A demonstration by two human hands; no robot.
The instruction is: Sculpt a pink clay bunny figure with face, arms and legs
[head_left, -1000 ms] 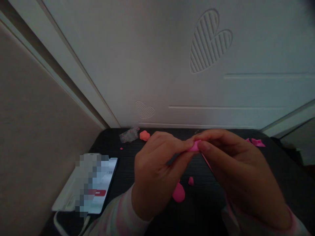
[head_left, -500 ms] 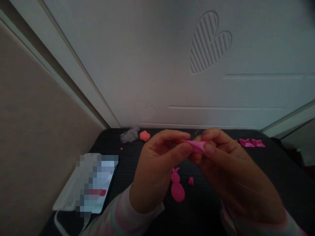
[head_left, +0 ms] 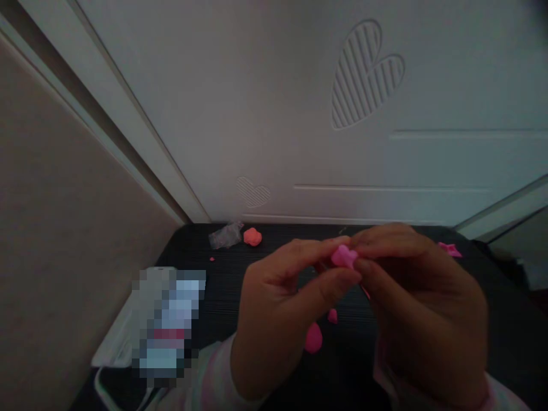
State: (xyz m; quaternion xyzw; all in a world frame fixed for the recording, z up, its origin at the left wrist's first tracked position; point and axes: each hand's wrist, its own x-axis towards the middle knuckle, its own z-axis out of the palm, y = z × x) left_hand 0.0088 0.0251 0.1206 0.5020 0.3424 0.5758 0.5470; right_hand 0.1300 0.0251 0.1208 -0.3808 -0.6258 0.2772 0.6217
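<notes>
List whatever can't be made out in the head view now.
Head view:
- Pink oval: upper left, behind left hand.
- Held pink piece: right edge, behind right hand's fingers.
- Phone screen: pixelated.
- Pink speck: too small.
- White cable: cut off by bottom edge.

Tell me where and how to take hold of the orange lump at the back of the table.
Come from above and pinch the orange lump by its near and far sides, fingertips around the middle. It looks low, rounded and roughly as wide as deep, and the clear wrapper lies close on its left, so that side seems the awkward one.
</notes>
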